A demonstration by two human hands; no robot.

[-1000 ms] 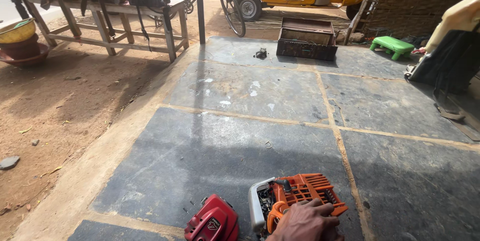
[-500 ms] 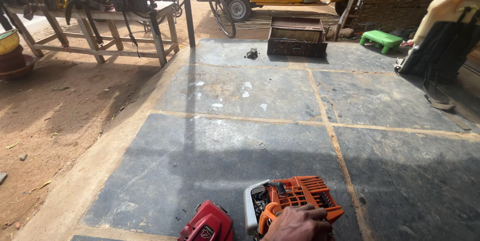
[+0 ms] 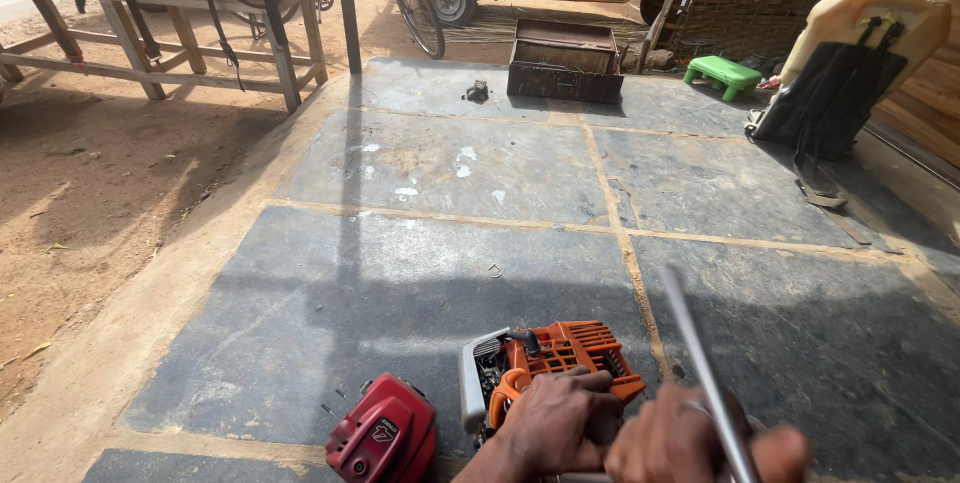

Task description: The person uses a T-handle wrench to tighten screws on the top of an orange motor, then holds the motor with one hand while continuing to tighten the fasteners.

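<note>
The orange small engine (image 3: 545,368) sits on the dark concrete slab (image 3: 420,283), low in view, its red cover (image 3: 385,435) lying just beside it. The left hand (image 3: 560,421) presses down on the engine housing, fingers curled over it. The right hand (image 3: 690,438) is clenched round a thin metal rod (image 3: 700,373) angled upward. I'd worry the rod slips off whatever it bears on; that point is hidden, and the engine could skid sideways on smooth concrete.
</note>
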